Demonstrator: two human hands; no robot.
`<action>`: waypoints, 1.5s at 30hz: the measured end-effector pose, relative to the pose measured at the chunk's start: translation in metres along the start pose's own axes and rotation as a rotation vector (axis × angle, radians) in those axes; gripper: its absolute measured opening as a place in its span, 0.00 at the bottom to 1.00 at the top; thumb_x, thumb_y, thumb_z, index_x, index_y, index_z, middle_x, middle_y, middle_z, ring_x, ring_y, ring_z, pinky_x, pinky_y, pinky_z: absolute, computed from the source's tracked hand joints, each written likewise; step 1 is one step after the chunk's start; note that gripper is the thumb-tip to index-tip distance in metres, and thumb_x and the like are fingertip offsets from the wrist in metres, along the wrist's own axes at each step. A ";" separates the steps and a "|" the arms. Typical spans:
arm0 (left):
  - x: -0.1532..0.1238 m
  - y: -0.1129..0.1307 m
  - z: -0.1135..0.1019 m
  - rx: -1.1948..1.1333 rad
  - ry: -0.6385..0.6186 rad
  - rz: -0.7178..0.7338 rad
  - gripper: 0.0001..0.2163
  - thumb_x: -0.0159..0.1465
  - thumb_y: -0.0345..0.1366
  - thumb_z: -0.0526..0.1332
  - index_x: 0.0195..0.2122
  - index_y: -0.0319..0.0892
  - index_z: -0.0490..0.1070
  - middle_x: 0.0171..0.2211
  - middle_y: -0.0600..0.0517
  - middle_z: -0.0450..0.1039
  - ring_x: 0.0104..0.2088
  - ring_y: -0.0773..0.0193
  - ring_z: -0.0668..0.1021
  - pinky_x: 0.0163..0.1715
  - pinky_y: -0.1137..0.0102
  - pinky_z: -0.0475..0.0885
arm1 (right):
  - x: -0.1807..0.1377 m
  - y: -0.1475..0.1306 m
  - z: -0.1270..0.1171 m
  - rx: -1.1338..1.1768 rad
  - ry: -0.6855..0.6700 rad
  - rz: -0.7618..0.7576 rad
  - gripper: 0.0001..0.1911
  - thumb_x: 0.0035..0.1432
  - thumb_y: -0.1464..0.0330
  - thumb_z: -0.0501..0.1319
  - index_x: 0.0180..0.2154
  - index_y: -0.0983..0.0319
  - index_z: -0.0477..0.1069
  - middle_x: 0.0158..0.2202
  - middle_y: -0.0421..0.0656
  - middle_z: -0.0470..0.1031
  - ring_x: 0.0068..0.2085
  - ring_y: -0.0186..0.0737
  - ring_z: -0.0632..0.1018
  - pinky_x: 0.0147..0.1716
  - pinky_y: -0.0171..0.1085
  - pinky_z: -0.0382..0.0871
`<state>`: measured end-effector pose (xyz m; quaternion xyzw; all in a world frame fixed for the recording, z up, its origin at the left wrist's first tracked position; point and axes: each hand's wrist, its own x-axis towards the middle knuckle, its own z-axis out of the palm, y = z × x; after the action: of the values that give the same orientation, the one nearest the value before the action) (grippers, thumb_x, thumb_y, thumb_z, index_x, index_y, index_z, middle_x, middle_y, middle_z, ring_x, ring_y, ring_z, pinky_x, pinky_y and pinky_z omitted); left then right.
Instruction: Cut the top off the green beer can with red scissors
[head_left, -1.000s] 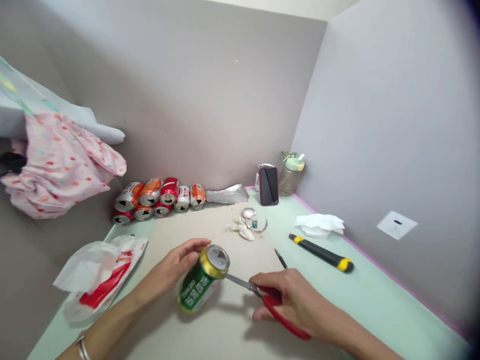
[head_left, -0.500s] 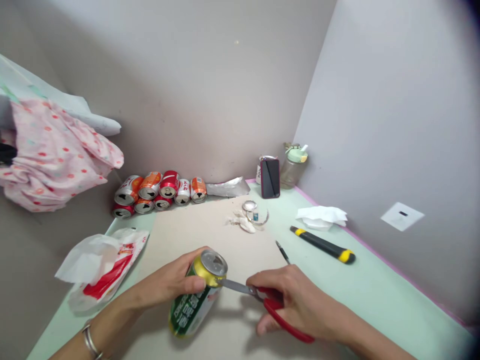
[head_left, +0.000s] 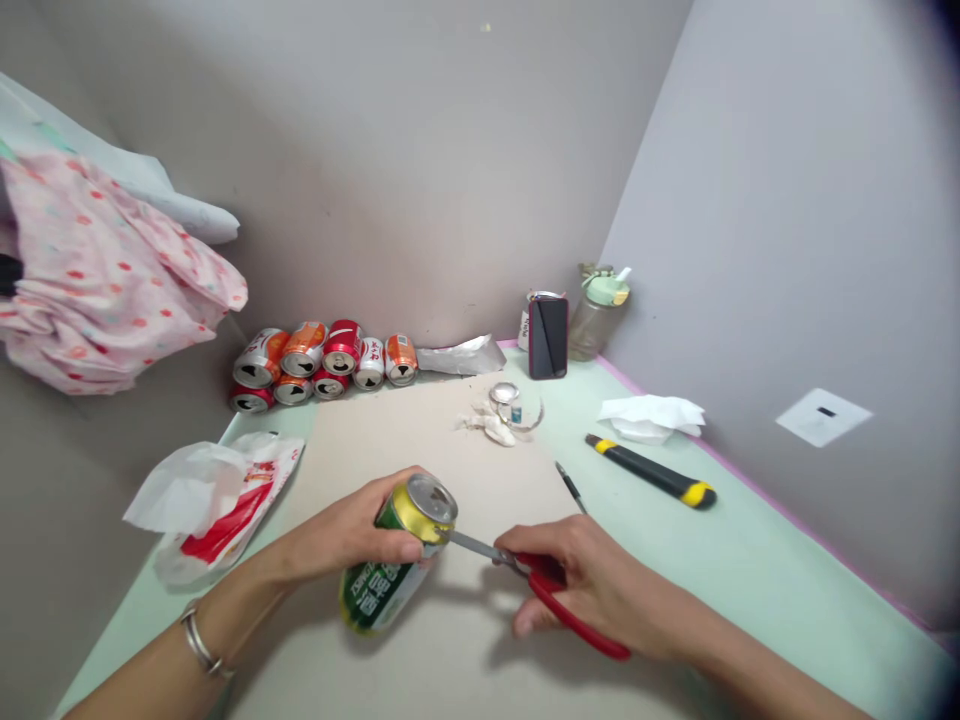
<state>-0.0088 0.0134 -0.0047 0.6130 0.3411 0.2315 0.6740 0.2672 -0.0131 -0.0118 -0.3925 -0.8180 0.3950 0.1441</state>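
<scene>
My left hand (head_left: 367,535) is wrapped round a green and yellow drink can (head_left: 394,590), which leans with its silver top tilted up and to the right. In my right hand (head_left: 581,580) is a pair of scissors with red handles (head_left: 574,620). Its grey blades meet the yellow shoulder of the can just below the rim; whether the tip has gone through the metal I cannot tell. Beneath the can lies a beige board (head_left: 300,640) on the pale green table.
Several opened cans (head_left: 343,350) are stacked at the back left, beside a cut metal sheet (head_left: 461,357). A phone (head_left: 548,340) and a bottle (head_left: 592,320) stand behind. To the right lie a utility knife (head_left: 652,472), a pen (head_left: 570,485) and tissues (head_left: 652,415); a tissue pack (head_left: 232,510) is left.
The can has turned a little in my left hand, so its printed lettering has shifted. The scissor blades stay against its shoulder. The whole view has shifted slightly.
</scene>
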 end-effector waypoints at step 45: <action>0.002 0.002 0.017 0.463 0.518 0.057 0.24 0.56 0.39 0.69 0.51 0.46 0.64 0.48 0.51 0.73 0.49 0.53 0.75 0.50 0.65 0.67 | 0.001 0.008 -0.003 -0.229 0.154 0.031 0.21 0.57 0.48 0.66 0.31 0.57 0.64 0.25 0.32 0.64 0.26 0.32 0.63 0.27 0.29 0.55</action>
<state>0.0056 0.0037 -0.0028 0.6797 0.5271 0.3148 0.4014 0.2723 -0.0077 -0.0160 -0.4479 -0.8383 0.2697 0.1547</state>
